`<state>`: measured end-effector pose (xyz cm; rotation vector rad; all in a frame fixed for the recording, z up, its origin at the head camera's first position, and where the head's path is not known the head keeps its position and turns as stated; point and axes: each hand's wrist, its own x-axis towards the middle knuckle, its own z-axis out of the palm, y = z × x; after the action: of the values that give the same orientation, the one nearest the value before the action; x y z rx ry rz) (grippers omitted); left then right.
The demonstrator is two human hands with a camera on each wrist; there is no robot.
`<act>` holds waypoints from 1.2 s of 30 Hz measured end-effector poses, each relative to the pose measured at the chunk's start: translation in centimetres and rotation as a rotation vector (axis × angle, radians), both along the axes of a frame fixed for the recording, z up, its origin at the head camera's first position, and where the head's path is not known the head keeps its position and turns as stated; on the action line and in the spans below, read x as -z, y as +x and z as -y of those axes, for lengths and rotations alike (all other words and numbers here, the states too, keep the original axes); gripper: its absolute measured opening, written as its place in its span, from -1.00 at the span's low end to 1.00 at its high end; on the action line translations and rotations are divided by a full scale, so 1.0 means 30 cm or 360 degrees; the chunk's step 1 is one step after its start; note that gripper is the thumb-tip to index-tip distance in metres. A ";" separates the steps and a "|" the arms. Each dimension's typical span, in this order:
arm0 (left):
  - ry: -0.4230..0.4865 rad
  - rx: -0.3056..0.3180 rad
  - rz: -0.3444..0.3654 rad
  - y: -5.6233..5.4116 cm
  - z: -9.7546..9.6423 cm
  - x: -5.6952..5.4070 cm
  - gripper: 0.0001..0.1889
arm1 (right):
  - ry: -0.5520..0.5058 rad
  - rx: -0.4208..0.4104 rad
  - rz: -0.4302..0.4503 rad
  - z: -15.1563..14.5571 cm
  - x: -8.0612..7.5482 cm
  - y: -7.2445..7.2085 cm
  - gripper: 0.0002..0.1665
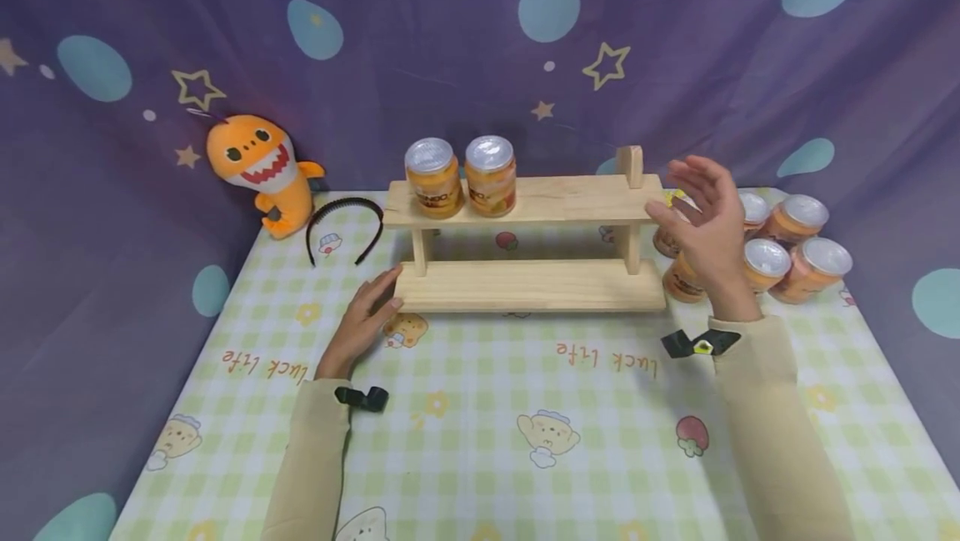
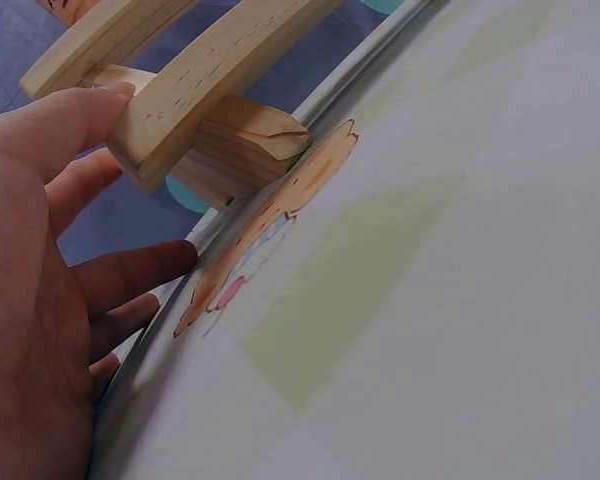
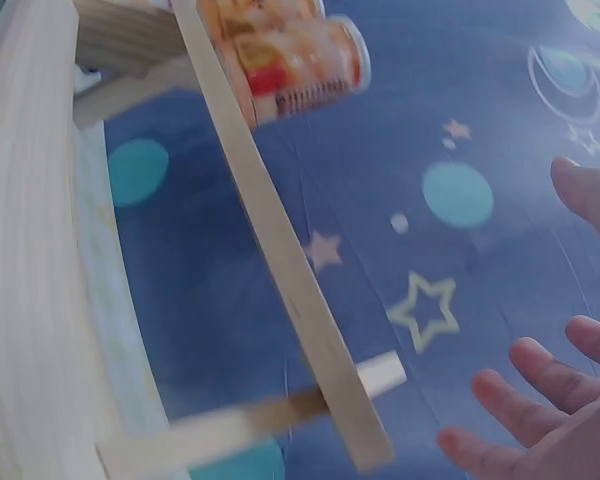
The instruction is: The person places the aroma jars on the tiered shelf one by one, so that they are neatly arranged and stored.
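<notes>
A two-tier wooden shelf (image 1: 525, 284) stands at the middle of the table. Two orange cans with silver lids, a left can (image 1: 435, 178) and a right can (image 1: 491, 176), sit side by side on the left of its upper board. My left hand (image 1: 362, 324) touches the left end of the lower board, its thumb (image 2: 105, 105) against the wood and its other fingers spread. My right hand (image 1: 708, 224) is raised by the right end of the upper board, fingers apart, holding nothing. Beneath and beyond it several similar cans (image 1: 813, 270) stand grouped, partly hidden by the hand.
An orange shark plush (image 1: 273, 178) leans at the back left, with a black headband (image 1: 345, 203) beside it. A checked cloth (image 1: 480, 458) covers the table. Purple curtain (image 1: 450, 41) hangs behind and at both sides.
</notes>
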<state>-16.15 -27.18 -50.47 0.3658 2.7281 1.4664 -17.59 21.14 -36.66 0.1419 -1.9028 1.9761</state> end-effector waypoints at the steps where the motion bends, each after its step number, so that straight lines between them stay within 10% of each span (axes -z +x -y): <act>1: 0.0003 0.0006 0.0000 0.000 0.000 -0.001 -0.42 | -0.0016 0.0032 0.0000 -0.017 0.005 0.006 -0.27; 36: 0.0031 0.0025 0.0043 0.001 0.004 -0.005 -0.40 | -0.0362 0.0621 -0.0155 -0.402 0.107 0.111 -0.34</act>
<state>-16.12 -27.29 -50.32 0.3646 2.6861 1.4839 -14.27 33.21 -39.88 -0.1797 -1.4963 1.8585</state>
